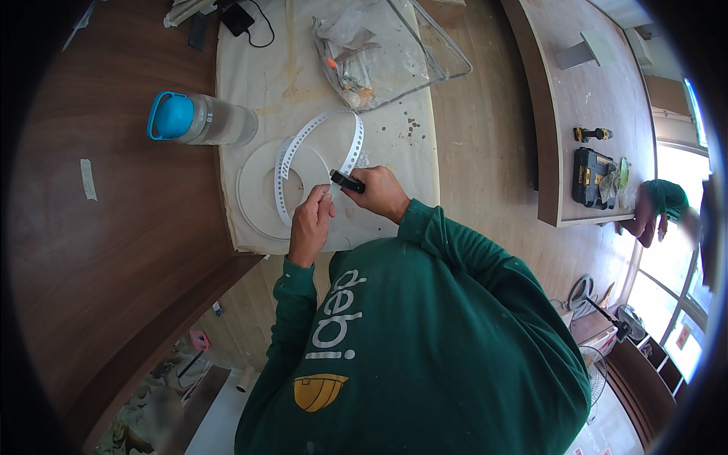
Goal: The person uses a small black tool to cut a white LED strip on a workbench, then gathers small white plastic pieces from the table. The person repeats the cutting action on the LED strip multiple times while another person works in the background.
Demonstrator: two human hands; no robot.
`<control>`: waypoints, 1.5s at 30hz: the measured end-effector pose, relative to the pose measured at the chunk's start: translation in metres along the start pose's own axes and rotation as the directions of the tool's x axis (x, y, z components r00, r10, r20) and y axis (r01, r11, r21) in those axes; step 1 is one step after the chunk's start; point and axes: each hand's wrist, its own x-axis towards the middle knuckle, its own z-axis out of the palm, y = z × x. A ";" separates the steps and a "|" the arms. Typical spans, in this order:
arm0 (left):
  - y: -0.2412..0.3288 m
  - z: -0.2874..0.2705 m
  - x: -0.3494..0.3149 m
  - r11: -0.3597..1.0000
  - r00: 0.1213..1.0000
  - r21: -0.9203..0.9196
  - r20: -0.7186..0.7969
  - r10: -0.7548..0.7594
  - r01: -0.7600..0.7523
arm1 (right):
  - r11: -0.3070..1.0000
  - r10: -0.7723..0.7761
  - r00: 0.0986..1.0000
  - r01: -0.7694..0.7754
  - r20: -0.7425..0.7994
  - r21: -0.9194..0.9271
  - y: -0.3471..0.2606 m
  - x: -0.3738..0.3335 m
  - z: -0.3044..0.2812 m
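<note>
A long white strip (287,155) with rows of round holes stands in a loop over the table. My left hand (309,225) is closed, its fingertips pinching the strip near its end. Wrapped round a small black hand tool (347,181) is my right hand (381,194), closed, just right of the left fingertips. The tool's head meets the strip there; its exact kind is hard to make out. Under the loop lies a flat white disc-shaped spool (252,191), partly hidden by the strip. Tiny clear bits (363,159) lie beside the right hand.
A water bottle with a blue lid (173,116) lies left. Farther off are a clear plastic bag (364,68) with scraps and a black power adapter (237,20). Brown crumbs (410,126) dot the covered table. Another person (663,205) is by the right-hand counter (561,144).
</note>
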 end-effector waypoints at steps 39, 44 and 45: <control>-0.008 0.009 0.001 0.987 1.000 -0.162 -0.007 -0.017 0.015 | 0.999 0.046 0.999 -0.046 0.021 -0.005 -0.015 -0.006 -0.002; -0.008 0.012 0.002 0.986 1.000 -0.166 0.004 0.002 -0.002 | 1.000 0.019 0.999 -0.019 -0.028 -0.006 -0.004 -0.007 0.007; -0.009 0.013 0.002 0.986 1.000 -0.168 0.003 0.000 0.001 | 1.000 0.013 0.999 -0.013 -0.037 -0.002 -0.002 -0.007 0.008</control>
